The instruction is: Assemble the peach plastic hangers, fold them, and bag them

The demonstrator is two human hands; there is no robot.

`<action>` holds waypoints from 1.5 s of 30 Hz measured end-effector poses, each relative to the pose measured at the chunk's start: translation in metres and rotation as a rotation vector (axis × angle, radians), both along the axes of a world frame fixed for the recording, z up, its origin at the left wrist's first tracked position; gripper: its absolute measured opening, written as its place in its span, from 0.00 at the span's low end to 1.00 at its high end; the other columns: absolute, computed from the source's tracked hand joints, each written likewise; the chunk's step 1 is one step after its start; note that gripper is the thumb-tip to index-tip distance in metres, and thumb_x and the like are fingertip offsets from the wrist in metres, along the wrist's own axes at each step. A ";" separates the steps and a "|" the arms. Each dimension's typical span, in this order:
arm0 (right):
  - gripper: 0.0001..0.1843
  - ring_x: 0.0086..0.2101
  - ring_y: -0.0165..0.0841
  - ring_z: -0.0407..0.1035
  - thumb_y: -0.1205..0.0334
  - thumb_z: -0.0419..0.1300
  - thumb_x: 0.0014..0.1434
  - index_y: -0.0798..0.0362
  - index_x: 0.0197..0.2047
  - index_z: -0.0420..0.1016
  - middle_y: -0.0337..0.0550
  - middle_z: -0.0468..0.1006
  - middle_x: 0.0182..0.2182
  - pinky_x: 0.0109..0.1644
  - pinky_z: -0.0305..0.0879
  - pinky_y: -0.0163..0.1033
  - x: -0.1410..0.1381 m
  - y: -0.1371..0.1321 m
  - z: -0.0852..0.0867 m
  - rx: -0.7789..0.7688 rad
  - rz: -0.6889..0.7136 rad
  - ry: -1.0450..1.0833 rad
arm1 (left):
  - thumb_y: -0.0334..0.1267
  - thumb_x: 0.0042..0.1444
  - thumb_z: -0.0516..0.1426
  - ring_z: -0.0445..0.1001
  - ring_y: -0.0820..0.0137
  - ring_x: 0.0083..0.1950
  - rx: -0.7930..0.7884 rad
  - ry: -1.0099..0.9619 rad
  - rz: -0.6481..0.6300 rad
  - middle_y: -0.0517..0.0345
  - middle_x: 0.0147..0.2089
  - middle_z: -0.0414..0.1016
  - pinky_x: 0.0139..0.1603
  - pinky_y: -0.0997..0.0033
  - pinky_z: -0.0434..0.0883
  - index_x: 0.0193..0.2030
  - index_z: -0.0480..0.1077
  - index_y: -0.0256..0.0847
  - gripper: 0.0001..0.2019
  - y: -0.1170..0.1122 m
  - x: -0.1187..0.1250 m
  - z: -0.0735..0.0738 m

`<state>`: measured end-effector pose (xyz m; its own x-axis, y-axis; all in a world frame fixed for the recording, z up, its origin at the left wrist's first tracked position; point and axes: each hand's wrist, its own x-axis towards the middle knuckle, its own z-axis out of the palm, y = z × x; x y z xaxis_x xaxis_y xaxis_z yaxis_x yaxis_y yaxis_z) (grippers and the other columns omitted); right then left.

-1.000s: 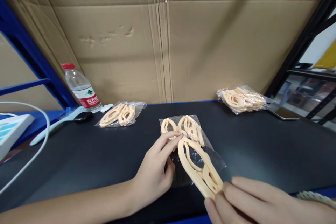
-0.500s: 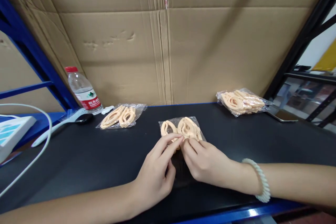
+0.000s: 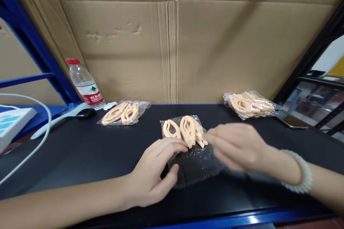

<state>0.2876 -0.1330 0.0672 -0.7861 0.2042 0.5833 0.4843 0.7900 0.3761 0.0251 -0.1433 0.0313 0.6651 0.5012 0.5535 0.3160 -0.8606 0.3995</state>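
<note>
A clear plastic bag (image 3: 195, 170) lies in front of me on the black tabletop, its lower part flat and see-through. Inside its far end are several cream-coloured looped pieces (image 3: 188, 128) with oval openings. My left hand (image 3: 158, 170) rests on the bag's left side, fingertips touching the film by the pieces, thumb held apart. Just right of the bag is my right hand (image 3: 239, 146), smeared by motion, with a pale beaded bracelet at the wrist. Whether its fingertips grip the film I cannot tell.
Similar filled bags lie at the back left (image 3: 123, 112) and back right (image 3: 249, 104). A red-capped water bottle (image 3: 86, 86) stands at the left, near a light-blue brush (image 3: 60, 120) and a white cable (image 3: 48, 125). A phone-like slab (image 3: 291, 121) lies at the right. Cardboard (image 3: 120, 43) closes off the back.
My right hand has moved right, away from my left hand and the looped pieces. The bag's near part now lies spread out in view. My left hand has loosened its pinch and lies flatter.
</note>
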 end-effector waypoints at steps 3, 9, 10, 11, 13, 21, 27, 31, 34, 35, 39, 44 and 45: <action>0.17 0.40 0.38 0.72 0.76 0.53 0.56 0.53 0.47 0.69 0.49 0.76 0.41 0.40 0.72 0.42 0.037 0.029 -0.006 -0.065 0.095 0.161 | 0.21 0.51 0.47 0.69 0.64 0.47 0.003 -0.003 -0.089 0.51 0.46 0.69 0.48 0.62 0.69 0.47 0.63 0.40 0.18 0.005 -0.011 0.002; 0.22 0.53 0.41 0.64 0.77 0.54 0.53 0.51 0.50 0.66 0.55 0.58 0.58 0.48 0.69 0.47 0.052 0.044 -0.049 -0.369 0.151 0.082 | 0.20 0.52 0.51 0.66 0.66 0.43 -0.024 0.182 -0.064 0.52 0.43 0.63 0.42 0.67 0.70 0.45 0.65 0.40 0.16 0.011 -0.018 -0.002; 0.22 0.54 0.42 0.63 0.78 0.54 0.53 0.51 0.50 0.67 0.54 0.57 0.59 0.50 0.69 0.48 0.049 0.041 -0.052 -0.374 0.192 0.072 | 0.21 0.53 0.52 0.66 0.67 0.42 -0.010 0.194 -0.053 0.52 0.42 0.63 0.42 0.68 0.69 0.43 0.66 0.41 0.14 0.011 -0.017 -0.002; 0.21 0.55 0.43 0.62 0.78 0.55 0.54 0.51 0.49 0.68 0.54 0.57 0.59 0.51 0.68 0.48 0.046 0.037 -0.052 -0.365 0.233 0.066 | 0.22 0.55 0.53 0.66 0.67 0.42 0.012 0.196 -0.040 0.53 0.41 0.63 0.41 0.68 0.69 0.41 0.66 0.41 0.12 0.012 -0.017 -0.003; 0.16 0.54 0.43 0.62 0.77 0.56 0.55 0.53 0.46 0.70 0.54 0.58 0.57 0.52 0.67 0.48 0.043 0.032 -0.051 -0.369 0.273 0.068 | 0.22 0.57 0.54 0.66 0.67 0.41 0.060 0.187 -0.019 0.53 0.41 0.64 0.40 0.68 0.68 0.38 0.66 0.41 0.09 0.014 -0.015 -0.004; 0.07 0.38 0.34 0.70 0.74 0.56 0.62 0.54 0.38 0.72 0.45 0.76 0.34 0.43 0.68 0.42 0.038 0.032 -0.049 -0.799 0.299 0.446 | 0.22 0.58 0.52 0.68 0.71 0.35 -0.138 -0.060 0.028 0.58 0.33 0.69 0.36 0.72 0.68 0.34 0.60 0.41 0.09 0.013 -0.013 -0.003; 0.09 0.29 0.30 0.71 0.60 0.57 0.65 0.53 0.33 0.69 0.41 0.76 0.27 0.35 0.67 0.36 0.026 0.026 -0.051 -1.262 0.027 0.733 | 0.34 0.64 0.50 0.71 0.74 0.31 -0.479 -0.125 0.290 0.65 0.29 0.70 0.33 0.76 0.67 0.35 0.60 0.43 0.05 0.015 -0.014 -0.005; 0.10 0.25 0.28 0.67 0.56 0.58 0.64 0.51 0.44 0.61 0.34 0.73 0.22 0.32 0.65 0.35 0.021 0.029 -0.058 -1.416 -0.018 0.817 | 0.36 0.64 0.49 0.70 0.73 0.28 -0.566 -0.131 0.360 0.70 0.25 0.69 0.30 0.76 0.66 0.48 0.57 0.46 0.06 0.017 -0.012 -0.007; 0.15 0.24 0.28 0.64 0.57 0.56 0.65 0.49 0.52 0.56 0.30 0.69 0.22 0.31 0.63 0.34 0.021 0.030 -0.061 -1.363 0.005 0.816 | 0.35 0.63 0.48 0.66 0.73 0.25 -0.477 -0.071 0.374 0.71 0.23 0.64 0.27 0.77 0.62 0.50 0.57 0.46 0.09 0.019 -0.011 -0.008; 0.14 0.24 0.28 0.63 0.57 0.55 0.65 0.49 0.51 0.58 0.30 0.68 0.22 0.31 0.62 0.34 0.022 0.030 -0.061 -1.340 0.004 0.793 | 0.35 0.63 0.48 0.65 0.74 0.25 -0.437 -0.041 0.367 0.70 0.23 0.63 0.27 0.77 0.61 0.47 0.60 0.45 0.07 0.019 -0.012 -0.009; 0.10 0.26 0.29 0.63 0.55 0.55 0.65 0.53 0.41 0.71 0.37 0.70 0.25 0.31 0.62 0.35 0.024 0.029 -0.060 -1.263 -0.087 0.657 | 0.33 0.63 0.47 0.65 0.75 0.26 -0.361 0.060 0.338 0.66 0.26 0.66 0.28 0.77 0.62 0.36 0.65 0.42 0.07 0.022 -0.013 -0.010; 0.17 0.26 0.30 0.65 0.56 0.53 0.65 0.53 0.52 0.75 0.40 0.75 0.27 0.31 0.64 0.35 0.025 0.027 -0.060 -1.128 -0.187 0.508 | 0.32 0.65 0.45 0.72 0.71 0.34 -0.282 0.141 0.356 0.60 0.35 0.71 0.36 0.73 0.68 0.43 0.67 0.43 0.10 0.023 -0.014 -0.014; 0.18 0.26 0.30 0.65 0.57 0.53 0.65 0.53 0.53 0.75 0.41 0.76 0.29 0.32 0.65 0.35 0.025 0.027 -0.060 -1.096 -0.192 0.480 | 0.32 0.65 0.45 0.72 0.70 0.34 -0.265 0.158 0.359 0.59 0.35 0.71 0.37 0.71 0.68 0.45 0.67 0.43 0.11 0.023 -0.014 -0.015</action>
